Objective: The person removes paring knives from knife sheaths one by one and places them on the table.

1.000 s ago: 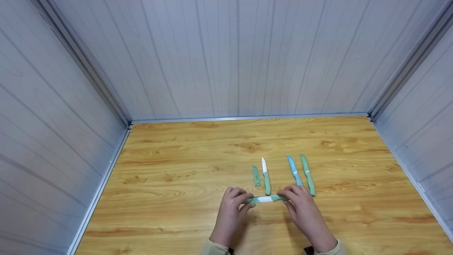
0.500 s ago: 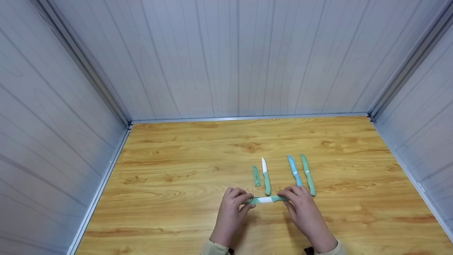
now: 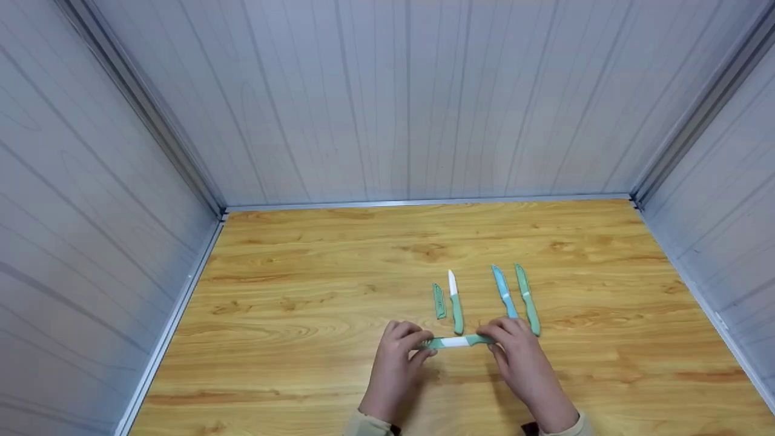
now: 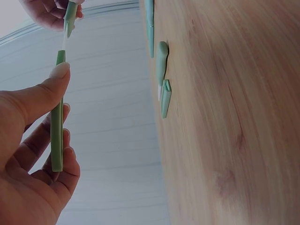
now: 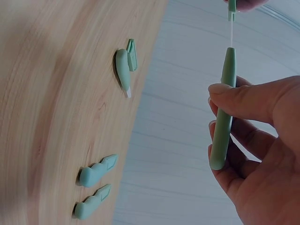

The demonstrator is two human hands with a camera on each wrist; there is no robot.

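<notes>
My left hand (image 3: 395,354) pinches a green blade sheath (image 4: 56,131) between thumb and fingers. Opposite it, my right hand (image 3: 519,358) grips the green handle (image 5: 224,119) of a paring knife (image 3: 455,342). Its white blade lies partly in the sheath, and a stretch of it shows between the two hands. Knife and sheath line up, level from left to right in the head view. Just beyond them on the table lie an unsheathed green-handled knife (image 3: 456,312) with a white blade and, to its left, a loose green sheath (image 3: 439,301).
A sheathed blue knife (image 3: 501,283) and a sheathed green knife (image 3: 527,297) lie side by side beyond my right hand, which hides the blue one's handle end. The wood-grain table (image 3: 290,339) is enclosed by pale panel walls (image 3: 375,109) at the back and both sides.
My right hand has shifted very slightly to the right with the knife handle, and slightly more white blade shows. The left hand and the things on the table stay put.
</notes>
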